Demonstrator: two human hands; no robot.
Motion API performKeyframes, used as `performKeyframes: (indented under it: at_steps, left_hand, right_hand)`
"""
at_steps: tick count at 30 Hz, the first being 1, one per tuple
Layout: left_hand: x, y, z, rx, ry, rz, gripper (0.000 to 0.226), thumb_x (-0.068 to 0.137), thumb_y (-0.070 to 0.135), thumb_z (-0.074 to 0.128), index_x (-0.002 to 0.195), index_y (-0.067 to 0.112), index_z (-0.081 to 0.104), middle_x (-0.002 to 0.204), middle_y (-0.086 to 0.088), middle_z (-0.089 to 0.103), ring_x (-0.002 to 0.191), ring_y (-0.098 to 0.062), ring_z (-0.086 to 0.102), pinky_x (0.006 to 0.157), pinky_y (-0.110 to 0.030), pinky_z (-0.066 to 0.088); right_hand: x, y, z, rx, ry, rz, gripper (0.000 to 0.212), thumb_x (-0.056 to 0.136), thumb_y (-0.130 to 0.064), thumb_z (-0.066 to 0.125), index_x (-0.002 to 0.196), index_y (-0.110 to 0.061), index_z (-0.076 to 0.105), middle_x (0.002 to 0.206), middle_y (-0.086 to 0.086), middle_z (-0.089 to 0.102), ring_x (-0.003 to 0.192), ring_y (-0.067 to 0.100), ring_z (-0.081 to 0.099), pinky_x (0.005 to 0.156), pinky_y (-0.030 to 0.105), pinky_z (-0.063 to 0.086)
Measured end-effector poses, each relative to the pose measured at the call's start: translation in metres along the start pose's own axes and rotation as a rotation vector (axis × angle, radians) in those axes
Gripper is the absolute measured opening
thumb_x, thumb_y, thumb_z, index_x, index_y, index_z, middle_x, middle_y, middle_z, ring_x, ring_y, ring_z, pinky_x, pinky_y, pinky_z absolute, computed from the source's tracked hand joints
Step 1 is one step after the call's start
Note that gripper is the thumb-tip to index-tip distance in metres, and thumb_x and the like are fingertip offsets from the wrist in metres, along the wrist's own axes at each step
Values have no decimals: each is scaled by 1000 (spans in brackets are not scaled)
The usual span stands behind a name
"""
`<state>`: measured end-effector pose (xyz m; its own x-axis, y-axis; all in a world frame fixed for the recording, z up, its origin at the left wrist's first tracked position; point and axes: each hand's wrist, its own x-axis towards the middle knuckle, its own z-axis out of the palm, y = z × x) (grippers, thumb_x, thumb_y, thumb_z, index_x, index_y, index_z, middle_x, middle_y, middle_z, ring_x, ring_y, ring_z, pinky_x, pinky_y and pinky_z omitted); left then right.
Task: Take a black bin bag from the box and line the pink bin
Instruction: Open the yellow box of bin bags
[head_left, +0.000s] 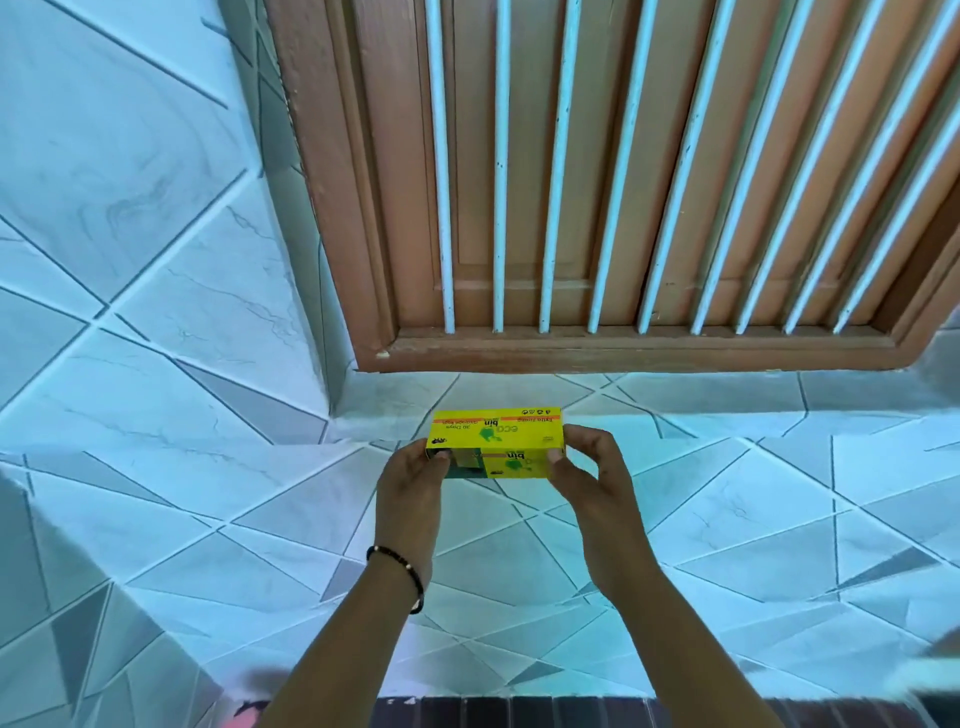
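Observation:
A small yellow box of bin bags with green print is held over the tiled ledge, its print upside down to me. My left hand grips its left end, thumb on the near face by a dark opening. My right hand grips its right end, thumb on the near face. A sliver of pink shows at the bottom edge, left of my left forearm; I cannot tell whether it is the pink bin. No black bag is in sight.
A brown wooden window frame with pale vertical bars stands right behind the box. Pale tiles with dark grout lines cover the ledge and the wall on the left. A dark ribbed strip runs along the bottom edge.

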<state>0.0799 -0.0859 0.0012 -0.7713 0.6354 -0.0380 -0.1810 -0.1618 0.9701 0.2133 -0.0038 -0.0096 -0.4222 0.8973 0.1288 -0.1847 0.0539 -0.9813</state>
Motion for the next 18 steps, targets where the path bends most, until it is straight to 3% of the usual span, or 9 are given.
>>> performKeyframes:
  at_steps: [2,5,8,12,18]
  left_hand:
    - [-19,-12,-5,32,26,3,18,88,-2,48,95,11,57,81,5,58,59,10,56,68,-15,40]
    - [-39,-35,-16,50,102,-69,17,87,0,52,95,14,55,85,5,57,77,-6,53,69,-19,38]
    - [-57,-51,-27,27,144,-172,22,84,4,57,85,26,53,102,-6,59,97,-18,52,88,-33,39]
    - [-74,-61,-29,-131,138,-298,26,87,9,54,88,34,46,114,-6,56,107,-24,51,90,-41,36]
    - [-81,-72,-22,-258,123,-362,44,86,8,59,116,30,35,94,-2,60,91,-30,58,87,-50,49]
  right_hand:
    - [-19,6,-6,57,-3,87,7,87,-6,59,89,-13,57,97,-1,61,80,16,62,76,29,51]
    - [-39,22,-13,53,28,175,14,84,-1,61,80,-12,53,94,6,54,75,22,56,67,29,51]
    - [-59,36,-18,27,22,236,24,76,2,69,87,-13,55,94,3,54,77,21,56,69,33,52]
    - [-73,51,-23,80,-53,363,47,55,-10,72,99,-15,56,96,7,64,75,18,65,71,29,54]
    - [-81,60,-34,105,-67,433,43,63,6,75,98,-12,57,92,12,68,77,25,66,75,35,55]
